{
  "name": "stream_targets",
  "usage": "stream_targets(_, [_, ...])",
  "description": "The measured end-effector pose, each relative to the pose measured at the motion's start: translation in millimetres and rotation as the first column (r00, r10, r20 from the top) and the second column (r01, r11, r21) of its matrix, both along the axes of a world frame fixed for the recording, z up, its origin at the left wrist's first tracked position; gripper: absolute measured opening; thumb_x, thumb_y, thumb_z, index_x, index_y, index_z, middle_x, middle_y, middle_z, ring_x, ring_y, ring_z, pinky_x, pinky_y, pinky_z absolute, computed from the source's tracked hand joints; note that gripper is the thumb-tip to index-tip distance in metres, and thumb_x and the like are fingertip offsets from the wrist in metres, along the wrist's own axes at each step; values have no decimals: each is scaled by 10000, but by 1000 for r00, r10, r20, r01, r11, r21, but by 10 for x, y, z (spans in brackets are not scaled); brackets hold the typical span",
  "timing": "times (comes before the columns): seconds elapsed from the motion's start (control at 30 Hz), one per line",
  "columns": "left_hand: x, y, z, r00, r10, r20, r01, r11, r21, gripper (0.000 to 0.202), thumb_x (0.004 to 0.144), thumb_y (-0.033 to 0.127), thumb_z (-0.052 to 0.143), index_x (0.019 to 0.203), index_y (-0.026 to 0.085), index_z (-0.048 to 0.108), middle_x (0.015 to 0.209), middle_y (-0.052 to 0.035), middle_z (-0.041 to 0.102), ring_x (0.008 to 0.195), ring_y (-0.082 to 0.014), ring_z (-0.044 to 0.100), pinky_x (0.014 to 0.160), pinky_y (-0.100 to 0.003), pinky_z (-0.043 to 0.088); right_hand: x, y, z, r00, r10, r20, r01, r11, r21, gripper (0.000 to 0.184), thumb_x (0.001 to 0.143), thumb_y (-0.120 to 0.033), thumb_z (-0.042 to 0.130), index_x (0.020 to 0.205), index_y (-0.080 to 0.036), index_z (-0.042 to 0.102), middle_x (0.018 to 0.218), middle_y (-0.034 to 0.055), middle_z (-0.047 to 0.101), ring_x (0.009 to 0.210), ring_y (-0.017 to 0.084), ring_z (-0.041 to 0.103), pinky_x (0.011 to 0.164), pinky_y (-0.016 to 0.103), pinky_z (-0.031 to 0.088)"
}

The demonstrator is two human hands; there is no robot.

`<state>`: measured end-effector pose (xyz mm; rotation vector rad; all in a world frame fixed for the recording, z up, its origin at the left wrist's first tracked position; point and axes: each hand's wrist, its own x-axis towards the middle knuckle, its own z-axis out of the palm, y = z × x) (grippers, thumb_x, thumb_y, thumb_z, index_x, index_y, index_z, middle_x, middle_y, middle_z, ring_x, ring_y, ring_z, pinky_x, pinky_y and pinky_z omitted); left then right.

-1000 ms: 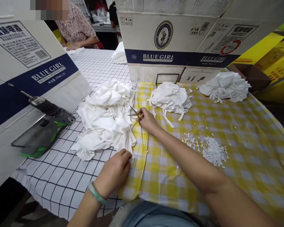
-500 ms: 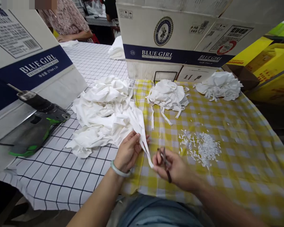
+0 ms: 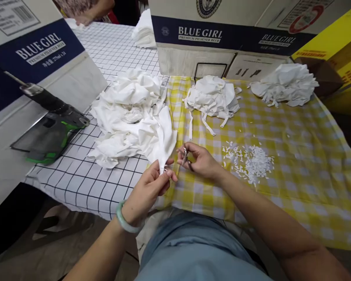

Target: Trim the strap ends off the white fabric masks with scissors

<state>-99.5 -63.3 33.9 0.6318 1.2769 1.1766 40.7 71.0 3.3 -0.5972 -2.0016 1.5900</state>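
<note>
My left hand [image 3: 152, 189], with a pale green bangle on the wrist, pinches the lower tip of a white cloth piece [image 3: 163, 142] that rises out of the big white cloth heap [image 3: 128, 117]. My right hand [image 3: 197, 160] is closed round small scissors [image 3: 185, 156], held just right of that tip, above the yellow checked tablecloth [image 3: 295, 183]. A scatter of small white snippets [image 3: 251, 162] lies to the right of my right hand.
Two smaller white cloth piles [image 3: 212, 97] [image 3: 283, 84] lie at the back. Blue Girl cartons [image 3: 222, 31] [image 3: 32, 58] wall the back and left. A green cordless drill [image 3: 52, 125] lies on the black-grid cloth [image 3: 84, 179]. Another person's arm [image 3: 90, 11] shows far back.
My right hand came back from the heap with the scissors. My left hand lifted one cloth piece by its tip, and both hands now meet near the table's front edge.
</note>
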Motion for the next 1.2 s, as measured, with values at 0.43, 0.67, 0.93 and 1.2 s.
stream_targets(0.43, [-57, -211, 90, 915, -25, -403, 62, 995, 79, 179, 926, 378, 537, 949, 207, 587, 841, -30, 558, 750, -150, 511, 696, -264, 438, -30, -65, 189, 992, -87, -96, 81, 995, -58, 217, 727, -177, 687, 831, -227, 503, 883, 12, 610, 840, 167, 586, 782, 302, 482])
stream_targets(0.67, [63, -22, 9, 924, -202, -324, 281, 934, 220, 117, 904, 295, 571, 884, 189, 615, 1097, -82, 602, 1060, -209, 551, 941, -315, 421, 240, -279, 74, 964, -232, -126, 241, 969, 55, 243, 710, -65, 619, 839, -239, 507, 870, -7, 581, 843, 156, 568, 784, 289, 457])
stream_targets(0.93, [122, -103, 62, 743, -86, -664, 299, 930, 215, 184, 929, 253, 474, 946, 200, 650, 817, -68, 678, 727, -179, 603, 681, -296, 462, 618, -295, 161, 978, -86, 188, 73, 995, 72, 205, 693, -122, 684, 842, -224, 588, 738, -29, 531, 618, 112, 476, 574, 230, 410])
stream_targets(1.2, [-40, -434, 34, 515, 97, -852, 268, 925, 268, 157, 865, 121, 473, 944, 211, 575, 763, -32, 612, 625, -146, 551, 598, -260, 444, 374, -461, -109, 988, 66, 143, -51, 993, -107, 231, 737, -215, 736, 939, -214, 624, 884, 2, 619, 677, 109, 529, 624, 216, 450])
